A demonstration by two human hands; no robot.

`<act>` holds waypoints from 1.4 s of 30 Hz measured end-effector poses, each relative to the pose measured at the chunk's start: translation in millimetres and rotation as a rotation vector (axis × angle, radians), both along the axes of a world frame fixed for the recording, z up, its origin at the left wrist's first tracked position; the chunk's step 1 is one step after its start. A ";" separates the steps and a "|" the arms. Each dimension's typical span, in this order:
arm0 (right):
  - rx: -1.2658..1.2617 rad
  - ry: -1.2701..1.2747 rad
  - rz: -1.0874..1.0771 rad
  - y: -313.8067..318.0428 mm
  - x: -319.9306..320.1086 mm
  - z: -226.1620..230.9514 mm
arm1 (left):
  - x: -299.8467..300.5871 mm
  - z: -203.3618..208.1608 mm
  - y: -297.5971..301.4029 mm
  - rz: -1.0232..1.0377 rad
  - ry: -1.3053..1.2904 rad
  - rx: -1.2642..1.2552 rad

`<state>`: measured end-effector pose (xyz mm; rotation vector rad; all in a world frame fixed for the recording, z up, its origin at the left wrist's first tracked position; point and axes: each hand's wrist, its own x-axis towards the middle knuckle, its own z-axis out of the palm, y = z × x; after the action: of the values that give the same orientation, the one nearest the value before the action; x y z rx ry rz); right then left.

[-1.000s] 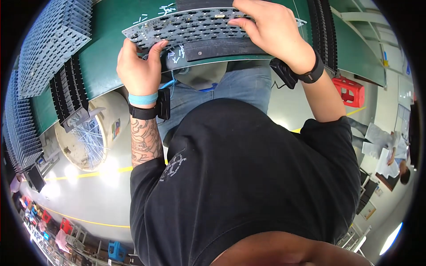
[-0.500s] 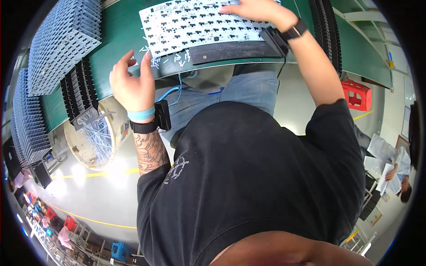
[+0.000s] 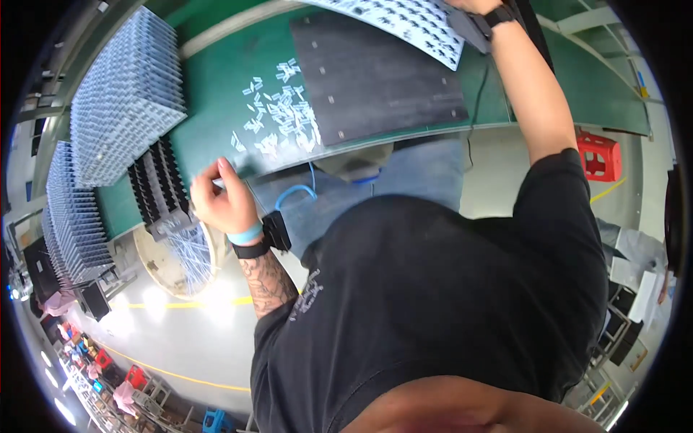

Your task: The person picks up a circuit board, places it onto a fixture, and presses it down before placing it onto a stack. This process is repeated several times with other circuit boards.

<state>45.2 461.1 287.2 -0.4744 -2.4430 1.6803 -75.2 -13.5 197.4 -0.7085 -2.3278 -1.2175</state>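
A white circuit board (image 3: 415,25) dotted with rows of small black parts hangs tilted at the far side of the bench, cut off by the upper edge. At its right end is my right hand (image 3: 473,6); most of its fingers are out of view, and the board appears to be in its grip. Below lies a flat black plate (image 3: 382,83) with small metal fixings. Many small white slips (image 3: 285,119) are scattered left of the plate. My left hand (image 3: 225,198) hovers at the bench's front edge, fingers loosely bent, thumb apart, nothing in it.
Tall stacks of boards (image 3: 130,101) stand at the left, with a black slotted rack (image 3: 159,184) beside them. Under the bench edge is a round bin (image 3: 155,270) of thin strips. A red stool (image 3: 600,157) stands at the right. A cable (image 3: 482,94) hangs near my right arm.
The circuit board has risen off the black plate and moved away to the far right with my right hand, uncovering the plate and the white slips. My left hand's fingers are more bent.
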 end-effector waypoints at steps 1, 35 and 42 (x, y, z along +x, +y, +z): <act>0.030 0.024 -0.002 19.9 4.4 7.3 | -2.4 -6.5 2.8 -0.006 -0.023 0.008; -0.049 -0.081 0.840 -216.9 -125.7 73.6 | -44.1 7.9 -19.3 -0.118 -0.670 0.593; 0.091 0.045 0.181 -306.3 -165.1 -11.7 | -154.3 114.7 -95.7 -0.123 -0.333 0.735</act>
<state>-120.0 154.8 275.5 -0.2076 -2.5832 1.6150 -229.5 -109.3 312.0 -0.4036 -1.8399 -2.2032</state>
